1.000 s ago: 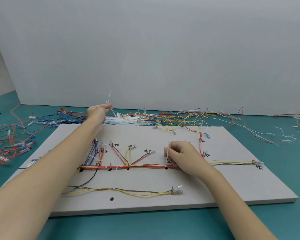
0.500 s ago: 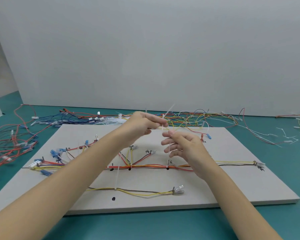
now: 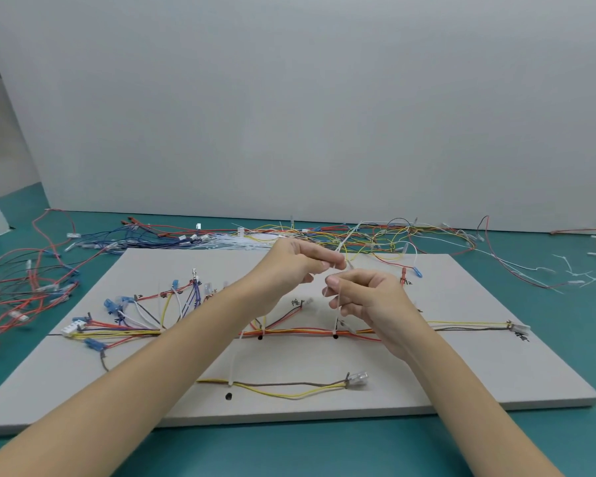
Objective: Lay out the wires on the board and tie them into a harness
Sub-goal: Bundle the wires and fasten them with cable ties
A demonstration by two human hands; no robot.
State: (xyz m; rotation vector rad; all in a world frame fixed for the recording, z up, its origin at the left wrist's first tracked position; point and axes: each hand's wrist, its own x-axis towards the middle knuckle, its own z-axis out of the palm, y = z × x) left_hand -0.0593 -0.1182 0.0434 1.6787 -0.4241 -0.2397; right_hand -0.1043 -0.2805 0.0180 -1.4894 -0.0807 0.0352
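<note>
Wiring workshop: harness board [image 3: 461,356], loose wires [image 3: 21,287]

Left hand [image 3: 298,261] is brought back from the far wire pile to above mid-board, a white cable tie [image 3: 342,248] pinched in its fingertips. Right hand [image 3: 365,297] is lifted off the orange trunk bundle [image 3: 300,332], now pinching the upright tie tail [image 3: 337,304], fingertips nearly meeting.
</note>
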